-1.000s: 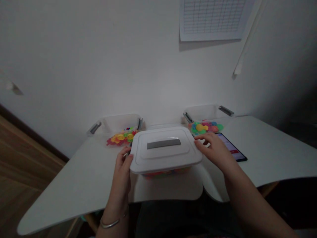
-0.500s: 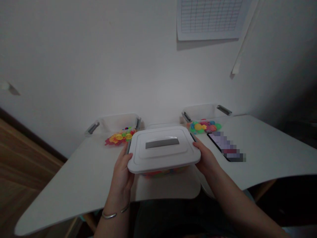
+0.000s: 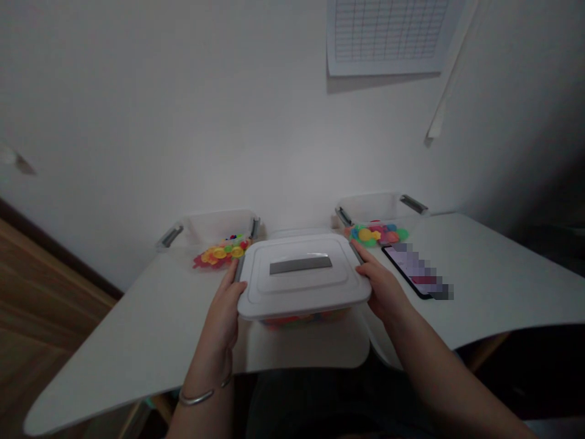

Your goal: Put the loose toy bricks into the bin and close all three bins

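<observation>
At the desk (image 3: 137, 329), left hand (image 3: 222, 311) and right hand (image 3: 382, 285) clasp a lidded box (image 3: 304, 277).

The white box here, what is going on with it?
A person holds the white-lidded plastic box by its sides, with the left hand and the right hand. Colourful pieces show inside it. Behind it stand a left clear bin and a right clear bin, both with colourful pieces, and a phone lies near the right hand.
</observation>
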`<state>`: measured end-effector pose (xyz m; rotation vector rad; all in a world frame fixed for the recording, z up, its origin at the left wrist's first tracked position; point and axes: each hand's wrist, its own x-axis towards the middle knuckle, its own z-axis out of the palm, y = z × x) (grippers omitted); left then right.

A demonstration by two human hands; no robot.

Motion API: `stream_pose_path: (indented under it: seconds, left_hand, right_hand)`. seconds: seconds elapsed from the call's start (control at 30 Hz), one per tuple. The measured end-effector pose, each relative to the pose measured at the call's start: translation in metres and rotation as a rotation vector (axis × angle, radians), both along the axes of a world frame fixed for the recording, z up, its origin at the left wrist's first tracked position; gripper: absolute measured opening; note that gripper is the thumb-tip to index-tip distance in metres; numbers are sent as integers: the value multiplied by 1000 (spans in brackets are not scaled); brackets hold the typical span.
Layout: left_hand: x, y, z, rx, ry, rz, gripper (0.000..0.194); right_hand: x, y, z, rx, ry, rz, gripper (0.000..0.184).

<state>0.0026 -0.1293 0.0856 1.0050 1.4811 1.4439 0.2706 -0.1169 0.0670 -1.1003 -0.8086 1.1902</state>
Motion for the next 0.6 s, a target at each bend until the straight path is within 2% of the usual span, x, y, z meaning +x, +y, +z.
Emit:
stream_pose_path:
  seconds: [0.17, 0.3, 0.47, 0.6]
  left_hand:
    - [-12, 5, -4, 30, 263, -62, 69]
    - [-20, 6, -4, 54, 417, -141, 68]
    - [-19, 3, 6, 134, 636, -282, 74]
    - [-14, 2, 15, 111, 796, -301, 78]
  right_hand:
    - [6, 3, -5, 49, -231, 25, 74]
    - [10, 4, -2, 96, -381, 94, 72]
    - [15, 8, 2, 143, -556, 154, 71]
    - [14, 10, 2, 167, -660, 152, 73]
